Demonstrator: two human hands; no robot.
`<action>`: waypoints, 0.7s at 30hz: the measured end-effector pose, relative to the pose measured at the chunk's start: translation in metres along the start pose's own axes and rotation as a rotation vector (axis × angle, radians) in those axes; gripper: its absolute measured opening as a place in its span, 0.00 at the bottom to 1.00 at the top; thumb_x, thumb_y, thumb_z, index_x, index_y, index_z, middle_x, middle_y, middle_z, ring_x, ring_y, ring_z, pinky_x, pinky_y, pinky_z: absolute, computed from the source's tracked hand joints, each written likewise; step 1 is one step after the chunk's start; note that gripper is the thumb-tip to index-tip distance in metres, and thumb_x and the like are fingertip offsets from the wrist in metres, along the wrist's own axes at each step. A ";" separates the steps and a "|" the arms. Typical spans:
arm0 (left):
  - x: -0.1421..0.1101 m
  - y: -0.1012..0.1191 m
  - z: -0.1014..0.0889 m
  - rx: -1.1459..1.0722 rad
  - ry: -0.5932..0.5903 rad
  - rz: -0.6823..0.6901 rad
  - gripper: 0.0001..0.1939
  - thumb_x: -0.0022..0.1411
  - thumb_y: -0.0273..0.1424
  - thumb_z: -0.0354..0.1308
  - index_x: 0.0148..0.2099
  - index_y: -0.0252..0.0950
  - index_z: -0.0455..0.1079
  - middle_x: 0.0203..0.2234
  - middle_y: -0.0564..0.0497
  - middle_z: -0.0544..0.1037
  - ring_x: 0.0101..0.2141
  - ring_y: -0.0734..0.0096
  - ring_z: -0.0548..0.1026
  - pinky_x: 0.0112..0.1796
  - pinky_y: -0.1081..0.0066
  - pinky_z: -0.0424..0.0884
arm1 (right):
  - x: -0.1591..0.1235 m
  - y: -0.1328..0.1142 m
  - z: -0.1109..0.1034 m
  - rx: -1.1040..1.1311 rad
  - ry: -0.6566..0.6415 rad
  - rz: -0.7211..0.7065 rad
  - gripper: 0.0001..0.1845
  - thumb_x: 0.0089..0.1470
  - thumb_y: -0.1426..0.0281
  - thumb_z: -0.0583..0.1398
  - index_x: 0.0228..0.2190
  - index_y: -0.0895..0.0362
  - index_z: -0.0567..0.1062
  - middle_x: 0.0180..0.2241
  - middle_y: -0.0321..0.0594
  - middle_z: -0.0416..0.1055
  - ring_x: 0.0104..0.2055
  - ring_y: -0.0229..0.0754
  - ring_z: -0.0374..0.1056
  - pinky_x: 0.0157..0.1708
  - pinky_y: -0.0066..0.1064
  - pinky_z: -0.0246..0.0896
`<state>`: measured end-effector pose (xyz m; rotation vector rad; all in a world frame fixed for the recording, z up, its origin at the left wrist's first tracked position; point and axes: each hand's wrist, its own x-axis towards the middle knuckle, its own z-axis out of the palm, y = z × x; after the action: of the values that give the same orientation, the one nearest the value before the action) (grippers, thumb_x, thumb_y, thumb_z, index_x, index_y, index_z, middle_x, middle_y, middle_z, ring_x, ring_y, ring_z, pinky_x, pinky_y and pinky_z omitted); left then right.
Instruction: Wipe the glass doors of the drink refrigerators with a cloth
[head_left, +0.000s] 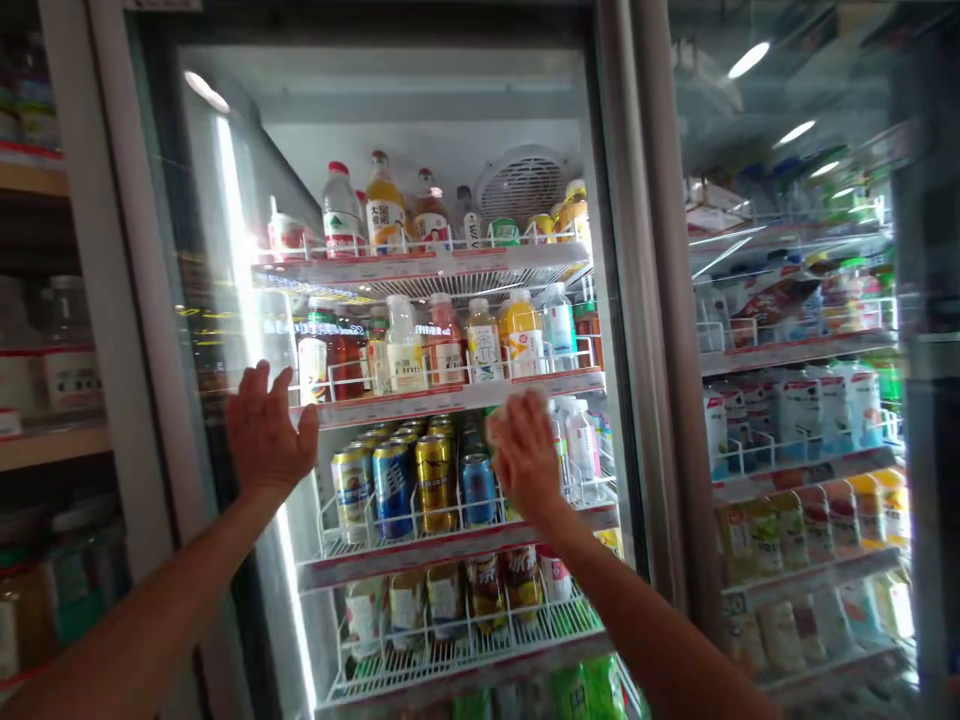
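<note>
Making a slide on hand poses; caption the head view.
Left hand spread and right hand blurred, raised before a lit cooler of bottles and cans.

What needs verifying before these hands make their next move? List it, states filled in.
1. Left hand open, fingers spread: ok.
2. Right hand free of any item: cannot tell, blurred.
3. Glass fridge door closed: seemingly ok, reflections lie across it.
4. Both palms touching the glass: cannot tell.
5. Gold drink can upright: ok.
6. Orange drink bottle upright: ok.
</note>
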<state>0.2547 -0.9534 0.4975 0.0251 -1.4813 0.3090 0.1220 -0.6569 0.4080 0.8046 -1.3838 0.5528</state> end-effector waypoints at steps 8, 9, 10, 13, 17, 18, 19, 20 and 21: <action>-0.001 -0.001 0.000 -0.001 0.004 -0.002 0.30 0.59 0.38 0.47 0.62 0.34 0.52 0.60 0.40 0.55 0.61 0.57 0.50 0.58 0.54 0.48 | -0.035 0.044 -0.017 -0.147 0.172 0.292 0.23 0.54 0.72 0.53 0.53 0.52 0.64 0.63 0.42 0.44 0.64 0.51 0.41 0.58 0.54 0.44; -0.001 -0.001 0.000 0.000 0.003 -0.002 0.30 0.59 0.38 0.46 0.62 0.34 0.52 0.60 0.40 0.55 0.61 0.57 0.50 0.58 0.54 0.48 | -0.033 0.047 -0.017 -0.159 0.233 0.369 0.24 0.54 0.73 0.53 0.53 0.52 0.63 0.63 0.43 0.43 0.64 0.52 0.40 0.57 0.54 0.45; -0.001 -0.001 0.000 0.000 0.002 0.001 0.30 0.59 0.38 0.46 0.62 0.34 0.52 0.60 0.40 0.55 0.61 0.57 0.50 0.58 0.54 0.48 | -0.032 0.043 -0.014 -0.148 0.258 0.395 0.25 0.54 0.73 0.53 0.54 0.53 0.63 0.63 0.43 0.43 0.65 0.53 0.39 0.57 0.54 0.45; -0.001 -0.002 0.000 0.000 -0.006 0.012 0.30 0.59 0.38 0.46 0.61 0.32 0.53 0.60 0.38 0.55 0.61 0.56 0.50 0.57 0.54 0.48 | -0.035 -0.002 -0.002 -0.027 0.107 0.190 0.27 0.53 0.73 0.54 0.55 0.52 0.61 0.64 0.41 0.42 0.65 0.50 0.36 0.59 0.50 0.44; 0.000 -0.003 0.000 -0.001 -0.012 0.010 0.30 0.59 0.38 0.46 0.61 0.31 0.53 0.60 0.37 0.55 0.61 0.56 0.50 0.57 0.53 0.48 | -0.047 -0.019 0.000 0.048 -0.157 -0.143 0.26 0.52 0.70 0.55 0.54 0.47 0.62 0.62 0.34 0.48 0.65 0.45 0.39 0.61 0.46 0.41; -0.001 -0.004 0.000 -0.002 -0.011 0.010 0.30 0.59 0.38 0.46 0.61 0.31 0.53 0.60 0.38 0.54 0.61 0.56 0.50 0.57 0.53 0.48 | -0.048 -0.006 -0.004 0.018 -0.119 -0.092 0.27 0.53 0.71 0.54 0.54 0.46 0.61 0.62 0.35 0.47 0.65 0.46 0.40 0.61 0.48 0.41; -0.001 -0.004 0.000 -0.003 -0.011 0.010 0.30 0.59 0.38 0.46 0.61 0.31 0.53 0.60 0.38 0.54 0.61 0.57 0.49 0.57 0.53 0.47 | -0.046 0.010 -0.008 -0.025 -0.038 0.015 0.27 0.53 0.72 0.54 0.55 0.47 0.61 0.63 0.36 0.46 0.65 0.48 0.40 0.60 0.50 0.41; -0.001 -0.004 0.000 -0.004 -0.010 0.008 0.30 0.59 0.38 0.46 0.61 0.32 0.53 0.60 0.38 0.54 0.61 0.57 0.49 0.57 0.53 0.47 | -0.042 0.024 -0.011 -0.072 0.061 0.143 0.27 0.53 0.73 0.53 0.55 0.48 0.60 0.63 0.38 0.45 0.65 0.50 0.40 0.59 0.53 0.42; -0.001 -0.004 0.000 -0.005 -0.010 0.007 0.30 0.59 0.38 0.46 0.61 0.32 0.53 0.60 0.38 0.54 0.61 0.57 0.49 0.57 0.54 0.47 | -0.037 0.035 -0.012 -0.111 0.159 0.256 0.27 0.54 0.73 0.52 0.56 0.49 0.59 0.63 0.40 0.43 0.65 0.51 0.40 0.58 0.55 0.44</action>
<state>0.2559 -0.9579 0.4969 0.0177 -1.4924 0.3116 0.0986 -0.6215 0.3778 0.4858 -1.3650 0.7163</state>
